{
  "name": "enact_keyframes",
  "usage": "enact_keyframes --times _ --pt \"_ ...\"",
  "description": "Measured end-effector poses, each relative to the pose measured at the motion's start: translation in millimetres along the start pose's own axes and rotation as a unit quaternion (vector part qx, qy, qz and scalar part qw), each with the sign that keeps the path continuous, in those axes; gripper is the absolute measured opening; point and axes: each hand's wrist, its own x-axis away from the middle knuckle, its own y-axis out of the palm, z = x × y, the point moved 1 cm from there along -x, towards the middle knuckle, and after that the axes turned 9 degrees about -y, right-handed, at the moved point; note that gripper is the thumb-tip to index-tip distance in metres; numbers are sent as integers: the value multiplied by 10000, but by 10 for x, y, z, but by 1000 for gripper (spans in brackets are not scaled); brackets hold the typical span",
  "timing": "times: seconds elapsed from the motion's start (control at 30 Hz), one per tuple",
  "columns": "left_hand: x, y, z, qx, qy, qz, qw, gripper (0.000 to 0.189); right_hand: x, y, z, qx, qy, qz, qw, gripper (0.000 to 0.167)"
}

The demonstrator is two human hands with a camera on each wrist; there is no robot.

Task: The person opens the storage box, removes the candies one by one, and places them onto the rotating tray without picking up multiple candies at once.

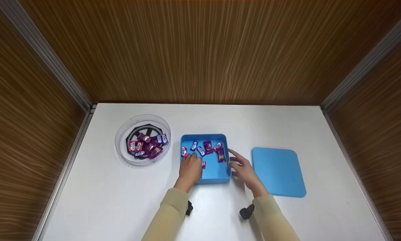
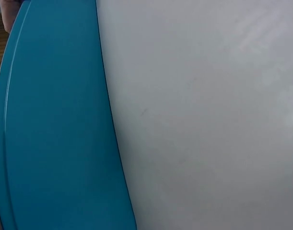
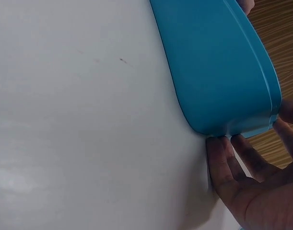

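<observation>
A blue square box (image 1: 214, 181) holds several small wrapped candies: purple ones (image 1: 221, 155), dark blue ones (image 1: 201, 151) and a pink one (image 1: 184, 151). My left hand (image 1: 191, 169) reaches over the near left side into the box; its fingertips are hidden, so whether they pinch a candy cannot be seen. A pink candy (image 1: 203, 164) lies right beside that hand. On the box's right side, the fingertips of my right hand (image 1: 243, 170) touch the outer wall, fingers spread and slightly bent. The right wrist view shows these fingers (image 3: 254, 160) against the wall.
A clear round dish (image 1: 122, 154) with more wrapped candies (image 1: 150, 146) stands to the left of the box. A flat blue lid (image 1: 278, 172) lies on the white table (image 1: 96, 201) at the right. Wood-patterned panels (image 1: 200, 50) enclose the back and sides.
</observation>
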Motion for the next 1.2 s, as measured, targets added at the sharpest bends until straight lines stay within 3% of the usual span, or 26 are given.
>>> enact_keyframes --times 0.07,0.2,0.37,0.63,0.8,0.9,1.03,1.2 --pt "-2 -4 2 -17 9 77 10000 10 11 5 -44 -27 -13 -24 10000 59" --pt "-6 -2 -4 79 12 84 9999 11 -45 -18 80 -70 20 22 10000 59" --pt "-7 3 -15 424 42 168 9989 15 -93 -37 217 11 19 147 9999 59" --pt "31 -9 -40 992 48 200 9949 24 -87 -29 232 119 -8 126 9998 59" --pt "38 -16 -58 1378 41 171 9903 22 -91 -28 239 164 38 138 9998 58" --pt "34 -39 -70 1585 153 312 9868 18 -92 -30 241 96 46 116 9999 57" --pt "25 -88 -84 1916 315 408 9801 15 -90 -37 239 -39 54 75 10000 57" --pt "30 -183 -106 2298 302 347 9722 15 -82 -39 189 -76 63 -2 10000 58"
